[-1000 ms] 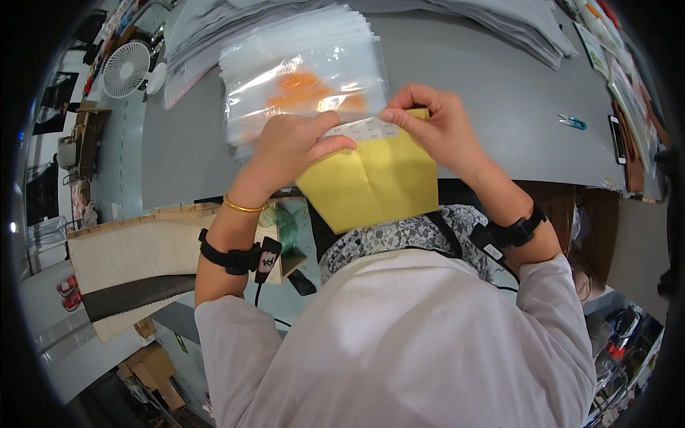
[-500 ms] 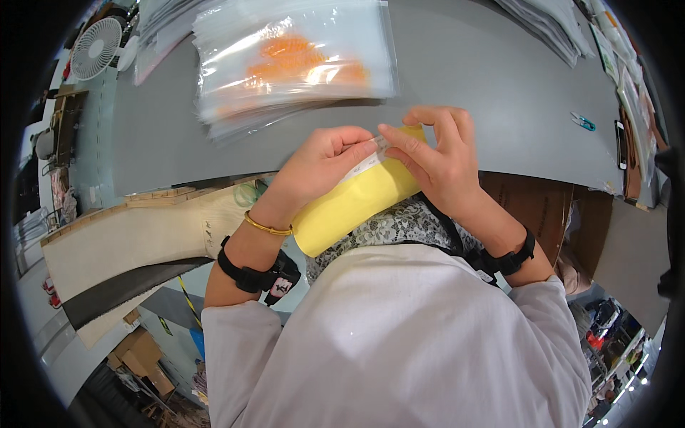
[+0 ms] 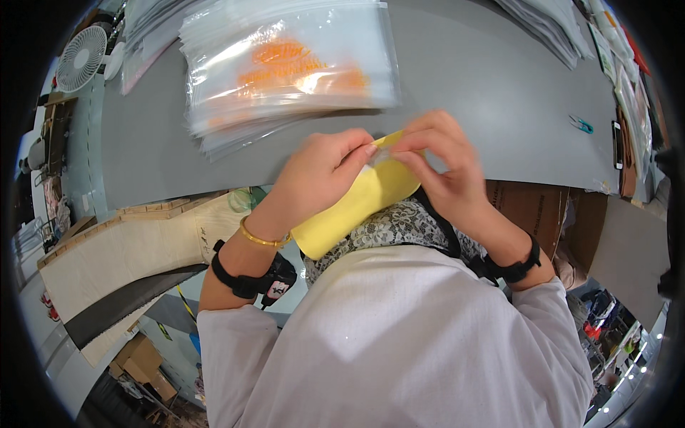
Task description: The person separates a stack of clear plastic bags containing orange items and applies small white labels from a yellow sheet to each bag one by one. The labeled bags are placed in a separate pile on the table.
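My left hand [image 3: 325, 171] is closed on a yellow sheet [image 3: 349, 210], thumb in front, with the sheet slanting over my lap at the table's front edge. A small pale, partly see-through strip [image 3: 383, 155] lies at the sheet's upper part, between my two hands. At that strip's right end, the thumb and fingers of my right hand [image 3: 444, 160] are pinched together; what is between them is too small and blurred to make out. Just beyond my hands lies a stack of clear plastic bags [image 3: 292, 71] with orange print.
Teal thread snips [image 3: 581, 124] and a phone [image 3: 617, 145] lie at the right of the grey table [image 3: 471, 78]. More bags [image 3: 549, 28] are stacked at the far right. A white fan [image 3: 82, 58] stands at the far left. Below the table on the right is a cardboard box [image 3: 528, 214].
My right hand's fingers have drawn together into a tighter pinch and shifted slightly right. My left hand covers more of the white strip. The view has shifted slightly.
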### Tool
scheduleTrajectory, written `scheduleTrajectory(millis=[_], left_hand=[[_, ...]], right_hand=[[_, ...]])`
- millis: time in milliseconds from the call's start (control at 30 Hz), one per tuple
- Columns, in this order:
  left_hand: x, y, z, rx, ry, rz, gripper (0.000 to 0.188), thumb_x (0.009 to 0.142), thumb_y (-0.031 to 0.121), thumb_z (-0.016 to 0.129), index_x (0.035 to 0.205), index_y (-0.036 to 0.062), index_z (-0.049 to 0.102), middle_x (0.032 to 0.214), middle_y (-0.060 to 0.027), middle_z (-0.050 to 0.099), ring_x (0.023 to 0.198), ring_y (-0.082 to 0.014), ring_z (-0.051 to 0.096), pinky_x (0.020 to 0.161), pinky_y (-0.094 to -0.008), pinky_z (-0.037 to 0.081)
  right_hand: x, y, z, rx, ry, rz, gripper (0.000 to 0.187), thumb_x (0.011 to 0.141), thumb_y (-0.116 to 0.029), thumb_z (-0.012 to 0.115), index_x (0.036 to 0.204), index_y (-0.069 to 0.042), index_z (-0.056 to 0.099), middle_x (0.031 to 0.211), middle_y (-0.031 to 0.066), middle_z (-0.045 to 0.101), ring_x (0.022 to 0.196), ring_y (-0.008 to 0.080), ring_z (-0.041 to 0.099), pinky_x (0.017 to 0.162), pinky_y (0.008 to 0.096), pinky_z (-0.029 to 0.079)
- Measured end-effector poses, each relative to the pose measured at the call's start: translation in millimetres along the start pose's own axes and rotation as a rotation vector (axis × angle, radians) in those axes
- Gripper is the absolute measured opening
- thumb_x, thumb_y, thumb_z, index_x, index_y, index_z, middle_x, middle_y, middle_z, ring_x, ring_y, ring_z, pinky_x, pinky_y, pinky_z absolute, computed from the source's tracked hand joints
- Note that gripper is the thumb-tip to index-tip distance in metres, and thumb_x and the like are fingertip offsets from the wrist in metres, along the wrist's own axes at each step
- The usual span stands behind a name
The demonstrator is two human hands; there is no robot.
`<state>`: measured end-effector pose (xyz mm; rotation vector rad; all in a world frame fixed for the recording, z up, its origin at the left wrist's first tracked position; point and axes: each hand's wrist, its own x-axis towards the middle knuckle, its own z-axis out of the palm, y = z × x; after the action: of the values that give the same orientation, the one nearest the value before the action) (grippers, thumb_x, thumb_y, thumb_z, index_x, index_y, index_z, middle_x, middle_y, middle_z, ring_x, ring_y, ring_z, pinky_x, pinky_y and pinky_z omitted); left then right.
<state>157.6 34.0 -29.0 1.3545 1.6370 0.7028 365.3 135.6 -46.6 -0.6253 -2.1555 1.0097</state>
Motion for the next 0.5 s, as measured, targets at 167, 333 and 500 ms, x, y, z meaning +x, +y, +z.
scheduleTrajectory(millis=[167, 333, 500], left_hand=[[17, 7, -26, 0.726, 0.32, 0.642, 0.007, 0.089, 0.012, 0.068, 0.09, 0.0049, 0.07, 0.124, -0.0206, 0.067, 0.115, -0.0385, 0.062, 0.092, -0.0473, 0.051], [33, -15, -21, 0.728, 0.031, 0.575, 0.008, 0.084, 0.009, 0.069, 0.089, 0.0032, 0.069, 0.134, -0.0194, 0.065, 0.128, -0.0401, 0.058, 0.104, -0.0475, 0.049], [6, -27, -2, 0.802, 0.085, 0.541, 0.007, 0.086, 0.005, 0.068, 0.092, 0.0008, 0.068, 0.136, -0.0155, 0.067, 0.133, -0.0392, 0.057, 0.103, -0.0485, 0.05]], right_hand=[[52, 9, -18, 0.454, 0.051, 0.403, 0.011, 0.102, -0.008, 0.072, 0.108, 0.001, 0.075, 0.119, 0.0058, 0.075, 0.111, 0.0128, 0.065, 0.101, 0.0295, 0.051], [98, 62, 24, 0.528, -0.202, 0.572, 0.018, 0.102, -0.016, 0.073, 0.109, 0.0, 0.079, 0.13, 0.0058, 0.075, 0.109, 0.0101, 0.066, 0.1, 0.027, 0.052], [99, 85, 37, 0.527, -0.262, 0.52, 0.018, 0.101, -0.017, 0.074, 0.105, -0.001, 0.08, 0.129, 0.0025, 0.075, 0.104, 0.0077, 0.066, 0.094, 0.0255, 0.053]])
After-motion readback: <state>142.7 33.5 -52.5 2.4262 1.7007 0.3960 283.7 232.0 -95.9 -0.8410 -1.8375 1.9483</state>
